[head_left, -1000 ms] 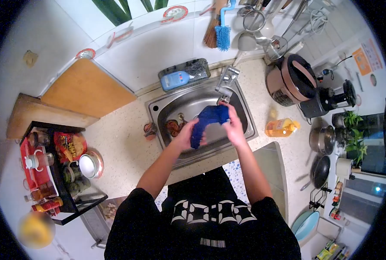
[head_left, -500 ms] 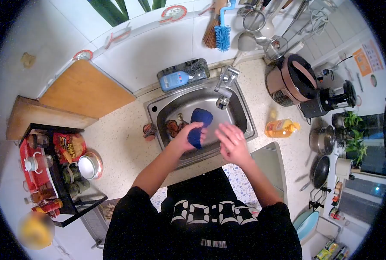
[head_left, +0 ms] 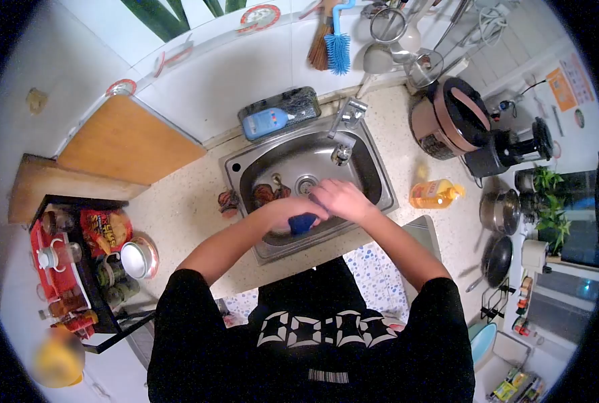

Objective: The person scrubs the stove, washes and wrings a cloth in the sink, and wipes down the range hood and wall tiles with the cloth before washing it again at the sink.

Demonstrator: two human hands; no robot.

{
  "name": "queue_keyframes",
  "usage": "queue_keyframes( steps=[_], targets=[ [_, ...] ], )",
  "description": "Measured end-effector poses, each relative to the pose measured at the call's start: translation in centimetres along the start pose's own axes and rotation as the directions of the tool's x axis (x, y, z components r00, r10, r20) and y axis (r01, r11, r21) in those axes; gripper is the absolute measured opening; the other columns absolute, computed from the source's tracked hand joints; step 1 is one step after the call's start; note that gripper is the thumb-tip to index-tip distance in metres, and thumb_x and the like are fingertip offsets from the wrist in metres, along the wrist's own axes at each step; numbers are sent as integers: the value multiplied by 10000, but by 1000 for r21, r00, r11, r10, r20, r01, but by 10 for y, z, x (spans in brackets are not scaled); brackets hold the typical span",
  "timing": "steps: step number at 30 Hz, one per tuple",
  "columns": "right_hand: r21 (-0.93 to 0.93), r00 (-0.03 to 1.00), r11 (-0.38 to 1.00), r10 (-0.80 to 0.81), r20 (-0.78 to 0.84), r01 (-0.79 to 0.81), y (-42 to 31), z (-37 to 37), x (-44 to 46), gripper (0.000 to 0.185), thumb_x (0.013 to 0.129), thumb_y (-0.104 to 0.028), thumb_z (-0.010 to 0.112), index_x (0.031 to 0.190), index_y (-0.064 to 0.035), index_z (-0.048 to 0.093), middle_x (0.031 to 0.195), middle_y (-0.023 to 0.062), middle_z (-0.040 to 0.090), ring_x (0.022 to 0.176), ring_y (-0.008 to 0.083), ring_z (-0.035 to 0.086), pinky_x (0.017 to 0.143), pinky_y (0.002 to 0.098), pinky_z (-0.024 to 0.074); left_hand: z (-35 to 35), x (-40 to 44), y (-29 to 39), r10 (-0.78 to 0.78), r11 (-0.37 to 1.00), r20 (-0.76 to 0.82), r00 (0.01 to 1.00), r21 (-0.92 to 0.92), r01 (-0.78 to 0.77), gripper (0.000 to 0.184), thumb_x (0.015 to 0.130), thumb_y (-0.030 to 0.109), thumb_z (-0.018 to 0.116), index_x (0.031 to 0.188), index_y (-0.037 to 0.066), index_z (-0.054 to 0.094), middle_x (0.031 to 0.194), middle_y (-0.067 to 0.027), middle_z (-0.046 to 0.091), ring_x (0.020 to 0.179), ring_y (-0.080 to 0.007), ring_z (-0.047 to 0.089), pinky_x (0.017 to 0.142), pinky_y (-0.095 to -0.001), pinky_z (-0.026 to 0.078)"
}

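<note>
Over the front part of the metal sink (head_left: 253, 233), my left hand (head_left: 291, 213) is closed around a bunched dark blue cloth (head_left: 302, 223). Only a small part of the cloth shows beneath the fingers. My right hand (head_left: 339, 199) is just right of it, touching the cloth's upper end with its fingers curled in; part of the cloth is hidden under them. The drain (head_left: 306, 185) shows behind my hands. Reddish-brown items (head_left: 264, 194) lie in the sink's left side. The faucet (head_left: 346, 119) stands at the back right.
An orange bottle (head_left: 436, 193) stands right of the sink, near a rice cooker (head_left: 450, 119). Behind the sink a tray (head_left: 301, 106) holds a blue bottle (head_left: 264, 123). At the left are cutting boards (head_left: 128, 141), a white-lidded jar (head_left: 138, 258) and a black rack (head_left: 108, 322).
The blue cloth, earlier spread between both hands, is now bunched small in my left hand. My right hand let go, then moved left onto it.
</note>
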State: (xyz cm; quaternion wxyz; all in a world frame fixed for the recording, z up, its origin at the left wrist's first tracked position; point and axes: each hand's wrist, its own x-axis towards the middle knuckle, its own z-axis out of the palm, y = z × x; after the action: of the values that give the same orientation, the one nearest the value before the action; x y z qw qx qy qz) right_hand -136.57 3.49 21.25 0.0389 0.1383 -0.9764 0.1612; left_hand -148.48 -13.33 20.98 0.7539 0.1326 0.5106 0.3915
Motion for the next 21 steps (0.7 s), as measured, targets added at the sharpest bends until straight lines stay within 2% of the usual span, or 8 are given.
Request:
queue_keyframes(
  steps=[2, 4, 8, 11, 14, 17, 20, 21],
  targets=[
    [-6, 983, 995, 104, 153, -105, 2, 12, 7, 308, 810, -186, 705, 1091, -69, 654, 1006, 140, 689, 907, 347, 725, 729, 476, 596, 3, -8, 22, 78, 965, -121, 990, 257, -45, 370, 731, 349, 819, 871, 20, 722, 825, -58, 693, 749, -176, 652, 635, -319, 495],
    [-30, 954, 985, 173, 246, -171, 9, 28, 16, 317, 753, -247, 759, 982, -45, 675, 976, 165, 704, 889, 353, 724, 734, 474, 596, -23, 29, -4, 186, 878, -174, 967, 471, -83, 439, 684, 359, 824, 915, -2, 730, 861, -92, 726, 738, -239, 673, 652, -365, 515],
    [-51, 878, 960, 272, 394, -275, 11, 40, 23, 341, 704, -295, 783, 913, -33, 721, 927, 203, 734, 879, 375, 732, 781, 476, 599, -31, 48, -9, 306, 567, -183, 934, 823, -24, 532, 623, 399, 840, 961, -2, 746, 915, -176, 759, 777, -349, 715, 724, -440, 557],
    [-8, 832, 926, 344, 436, -378, 8, 31, 27, 308, 711, -289, 800, 890, -42, 759, 917, 214, 748, 848, 382, 744, 800, 490, 607, -35, 65, -16, 283, 408, -325, 902, 892, 193, 490, 604, 410, 837, 912, 35, 767, 908, -212, 748, 795, -383, 724, 744, -471, 573],
    [37, 846, 904, 382, 372, -425, 20, 59, 19, 335, 701, -301, 803, 900, -36, 760, 902, 224, 744, 866, 403, 736, 816, 500, 597, -44, 82, -29, 350, 323, -332, 876, 920, 220, 417, 624, 381, 827, 868, 47, 777, 887, -206, 748, 828, -389, 734, 760, -483, 587],
    [149, 805, 839, 430, 408, -523, 28, 79, 13, 307, 708, -276, 780, 906, -42, 755, 896, 237, 735, 872, 423, 724, 811, 507, 585, -19, 51, -1, 336, 183, -324, 884, 944, 276, 331, 700, 311, 793, 952, 96, 787, 966, -174, 757, 915, -343, 741, 804, -454, 595],
    [311, 801, 758, 437, 410, -573, 23, 71, 11, 276, 712, -236, 745, 903, -37, 743, 890, 242, 728, 854, 432, 715, 787, 512, 571, -20, 58, -8, 402, 102, -290, 868, 957, 272, 275, 739, 287, 758, 947, 109, 782, 942, -162, 759, 908, -339, 744, 794, -451, 600],
    [296, 775, 740, 459, 433, -604, 24, 76, 11, 276, 717, -246, 742, 884, -27, 744, 891, 235, 729, 856, 424, 715, 782, 497, 573, -22, 61, -13, 438, 55, -246, 865, 967, 247, 275, 767, 281, 729, 969, 97, 758, 917, -166, 757, 877, -345, 747, 767, -474, 598]
  ],
)
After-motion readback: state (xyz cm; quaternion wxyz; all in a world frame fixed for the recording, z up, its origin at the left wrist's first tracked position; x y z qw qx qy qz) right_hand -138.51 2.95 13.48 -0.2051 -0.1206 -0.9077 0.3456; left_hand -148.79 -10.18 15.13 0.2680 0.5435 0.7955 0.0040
